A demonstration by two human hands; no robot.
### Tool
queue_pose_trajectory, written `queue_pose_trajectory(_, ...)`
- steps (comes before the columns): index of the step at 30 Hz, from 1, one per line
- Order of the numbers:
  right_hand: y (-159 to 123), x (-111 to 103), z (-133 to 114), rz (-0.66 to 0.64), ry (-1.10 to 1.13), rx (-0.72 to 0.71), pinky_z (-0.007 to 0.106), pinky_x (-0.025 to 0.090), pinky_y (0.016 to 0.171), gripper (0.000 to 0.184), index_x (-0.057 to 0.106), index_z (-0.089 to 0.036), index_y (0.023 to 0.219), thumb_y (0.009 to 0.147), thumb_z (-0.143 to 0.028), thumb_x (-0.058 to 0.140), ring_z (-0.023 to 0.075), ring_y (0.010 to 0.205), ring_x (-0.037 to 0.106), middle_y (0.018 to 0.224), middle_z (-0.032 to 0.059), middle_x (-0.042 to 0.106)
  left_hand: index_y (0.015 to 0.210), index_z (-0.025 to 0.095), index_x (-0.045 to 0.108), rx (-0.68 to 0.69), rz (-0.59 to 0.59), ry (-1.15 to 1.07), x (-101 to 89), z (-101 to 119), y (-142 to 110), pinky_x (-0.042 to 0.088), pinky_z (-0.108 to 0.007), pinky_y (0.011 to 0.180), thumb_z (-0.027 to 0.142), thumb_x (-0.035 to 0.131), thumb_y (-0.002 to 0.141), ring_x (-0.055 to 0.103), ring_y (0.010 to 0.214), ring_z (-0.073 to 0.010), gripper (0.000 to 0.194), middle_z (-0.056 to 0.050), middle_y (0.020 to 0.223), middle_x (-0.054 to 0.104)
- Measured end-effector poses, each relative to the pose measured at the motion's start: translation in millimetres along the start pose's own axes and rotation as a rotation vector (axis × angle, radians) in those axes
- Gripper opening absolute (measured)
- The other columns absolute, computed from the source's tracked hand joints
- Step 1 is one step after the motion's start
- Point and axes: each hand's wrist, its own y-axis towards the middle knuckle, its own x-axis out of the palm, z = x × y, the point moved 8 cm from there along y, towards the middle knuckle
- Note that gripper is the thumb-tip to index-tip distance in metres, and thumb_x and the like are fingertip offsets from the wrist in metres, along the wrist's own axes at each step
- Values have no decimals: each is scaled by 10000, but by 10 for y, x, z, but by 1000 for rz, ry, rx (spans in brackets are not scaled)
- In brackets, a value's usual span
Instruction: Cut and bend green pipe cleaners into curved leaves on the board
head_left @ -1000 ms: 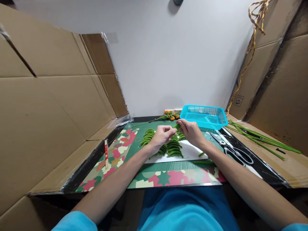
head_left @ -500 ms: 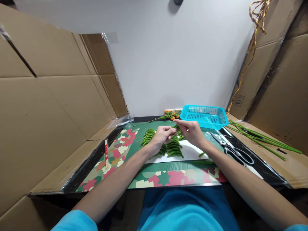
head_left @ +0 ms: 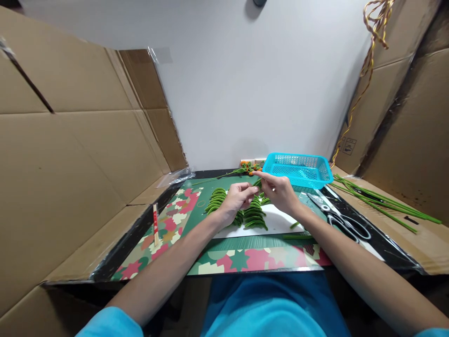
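My left hand [head_left: 237,201] is closed in a pinch on a short green pipe cleaner [head_left: 257,183], which is mostly hidden by the fingers. Thumb and fingers of my right hand [head_left: 279,192] close on the same piece from the other side, its index finger stretched forward. Below both hands, curved green pipe cleaner pieces [head_left: 255,218] lie in rows on a white sheet [head_left: 278,220]. Another row of curved pieces [head_left: 215,201] shows left of my left hand. A straight green pipe cleaner [head_left: 297,237] lies near my right forearm.
A blue perforated basket [head_left: 298,182] stands at the back right, beside a green stem with orange flowers [head_left: 247,167]. Black-handled scissors [head_left: 347,227] lie at the right, with long green pipe cleaners [head_left: 382,202] beyond them. Wrapped chopsticks [head_left: 155,224] lie left. Cardboard walls flank the table.
My right fingers moved slightly off the pipe cleaner, then came back to it by my left fingertips, with the index finger now extended. My left hand has hardly moved.
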Motion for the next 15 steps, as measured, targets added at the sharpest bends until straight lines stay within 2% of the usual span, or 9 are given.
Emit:
queue_pose_trajectory(3,-2,-21,-56,-7,-77,-39,281,386,597,403,721,-171,1333,1002,-244,502,121,525,439,639,-34,556,734,144,685,-1,-8,-4,6,6,-3,169,-195,386,499,811,763,313,403,-41,378,57,520,462)
queue_pose_trajectory(7,-11,-12,-51,-20,-77,-5,281,373,577,410,642,-138,1383,1059,-333,484,130,521,428,639,-30,586,734,149,671,45,-6,2,-24,32,13,208,-187,377,508,763,809,320,398,-44,378,51,516,491)
queue_pose_trajectory(15,-33,15,-82,-77,-223,-30,288,343,582,444,586,-171,1468,1054,-293,480,133,496,414,617,-36,586,732,145,663,154,10,77,-61,119,2,229,-178,383,567,804,816,349,406,-39,454,55,524,505)
